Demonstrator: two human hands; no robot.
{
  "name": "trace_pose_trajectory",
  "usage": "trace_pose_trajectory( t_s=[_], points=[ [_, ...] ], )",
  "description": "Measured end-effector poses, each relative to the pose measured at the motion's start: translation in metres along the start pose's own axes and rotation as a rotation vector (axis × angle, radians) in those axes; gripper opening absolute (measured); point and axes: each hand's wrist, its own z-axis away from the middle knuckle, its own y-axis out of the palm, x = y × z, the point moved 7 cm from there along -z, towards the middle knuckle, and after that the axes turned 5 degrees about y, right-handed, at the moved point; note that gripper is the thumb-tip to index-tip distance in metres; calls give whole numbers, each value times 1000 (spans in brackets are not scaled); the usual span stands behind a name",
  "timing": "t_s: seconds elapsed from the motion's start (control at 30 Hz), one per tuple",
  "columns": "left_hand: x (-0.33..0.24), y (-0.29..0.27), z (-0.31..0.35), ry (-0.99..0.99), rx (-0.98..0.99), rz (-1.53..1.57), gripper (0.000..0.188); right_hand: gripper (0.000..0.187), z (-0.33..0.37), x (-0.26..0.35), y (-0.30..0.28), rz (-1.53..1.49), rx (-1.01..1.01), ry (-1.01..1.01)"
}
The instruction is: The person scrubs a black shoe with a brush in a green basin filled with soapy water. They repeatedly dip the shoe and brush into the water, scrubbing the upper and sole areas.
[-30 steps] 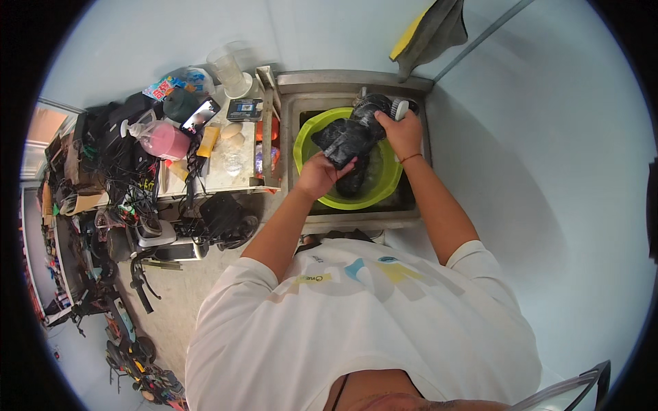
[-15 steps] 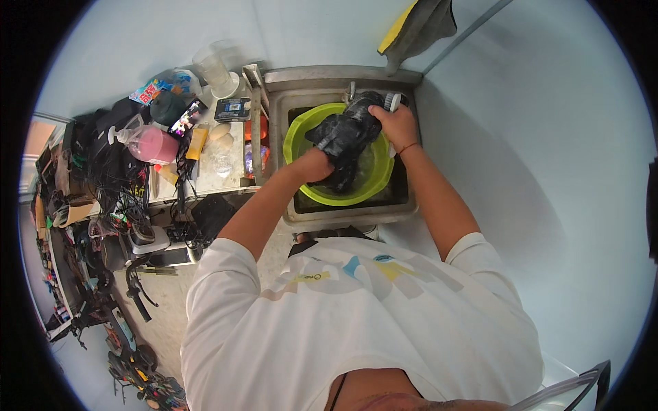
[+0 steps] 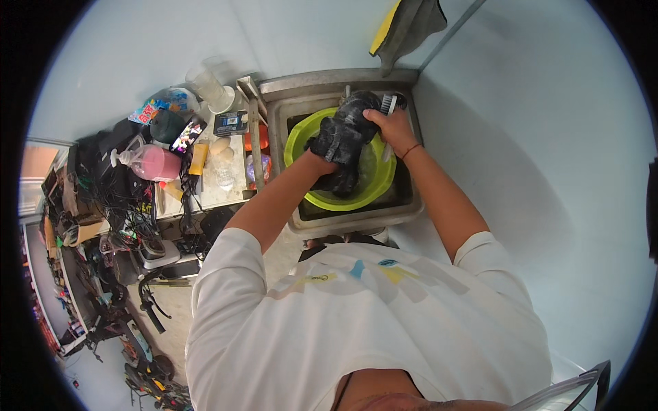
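Note:
A lime-green basin (image 3: 322,201) sits in a stone-coloured sink (image 3: 391,216) with water in it. Over the basin is a limp, wet black fabric item (image 3: 340,142) with pale suds on it; its exact kind is unclear. My left hand (image 3: 320,164) grips its near left part, fingers mostly hidden by the fabric. A scrubbing brush with white bristles (image 3: 388,103) is in my right hand (image 3: 395,130), closed round it at the item's far right end, the bristles facing up and away from the fabric.
Left of the sink, a cluttered table holds a pump bottle of pink liquid (image 3: 156,163), a phone (image 3: 188,135), a yellow tube (image 3: 199,159) and a clear pitcher (image 3: 212,89). A wall stands close on the right. A grey and yellow cloth (image 3: 411,31) hangs at the back.
The brush has turned in my right hand, showing more of its bristles. The black fabric has shifted slightly in my left hand. The whole view has tilted a little.

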Motion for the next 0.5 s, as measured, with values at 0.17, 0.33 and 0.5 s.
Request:
trace_pose_trajectory(
  t_s=[0.17, 0.33, 0.5],
  points=[
    [7, -2, 0, 85, -37, -223, 57, 59, -6, -23, -9, -149, 50, 166],
    [-27, -38, -1, 75, -53, -192, 42, 47, 1, 1, -14, -211, 31, 111],
    [-19, -45, 0, -95, -249, 67, 32, 54, -2, -31, 9, -372, 144, 209]
  ],
)
